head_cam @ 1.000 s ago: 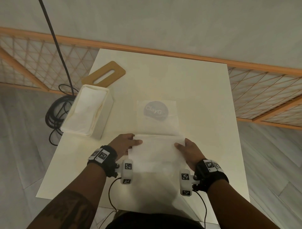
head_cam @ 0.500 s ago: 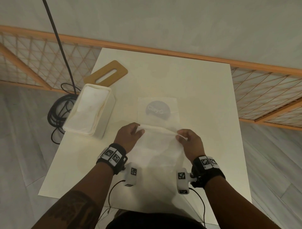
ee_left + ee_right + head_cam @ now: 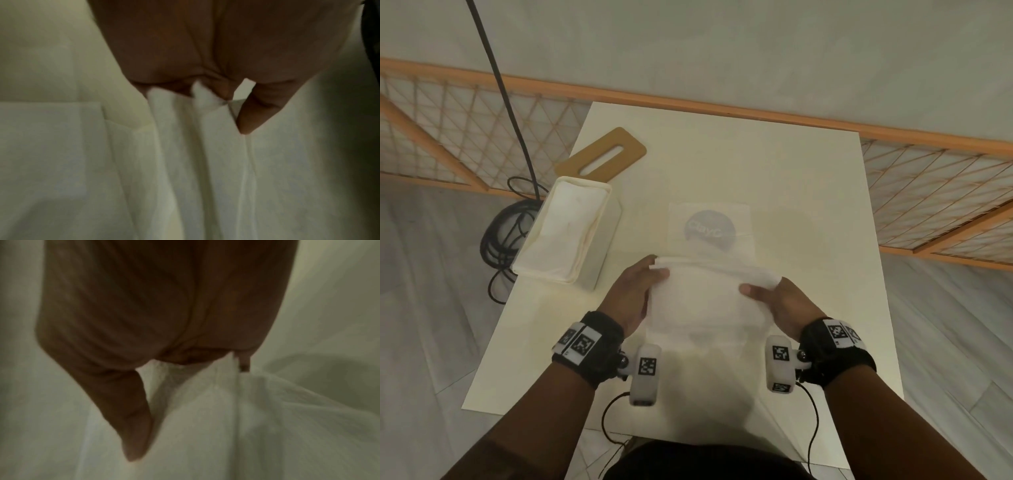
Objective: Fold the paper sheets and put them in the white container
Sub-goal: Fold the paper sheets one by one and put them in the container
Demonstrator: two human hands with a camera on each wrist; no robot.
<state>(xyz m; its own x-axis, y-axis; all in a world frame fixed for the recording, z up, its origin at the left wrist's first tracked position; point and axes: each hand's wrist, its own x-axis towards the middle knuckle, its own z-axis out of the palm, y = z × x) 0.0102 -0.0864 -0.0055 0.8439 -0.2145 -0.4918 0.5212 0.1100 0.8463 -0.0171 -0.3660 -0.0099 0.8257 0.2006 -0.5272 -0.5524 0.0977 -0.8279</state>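
Both hands on the paper sheet (image 3: 705, 301) now, mid-fold, front-centre of the table (image 3: 774, 164). Left hand (image 3: 631, 294) pinches the sheet's far-left corner, right hand (image 3: 784, 301) pinches the far-right; in both wrist views the fingers (image 3: 252, 113) are clamped on doubled paper. Lifted edge runs left-to-right btwn the hands, sagging a bit in the middle. Fold probably lands away from the person or gets creased down. White container (image 3: 565, 233) sits to the left, nearer the left hand, w/ paper already inside. Beyond the sheet lies a printed sheet (image 3: 709, 226); wooden lid (image 3: 602, 159) behind the container. Nothing blocks the way across.
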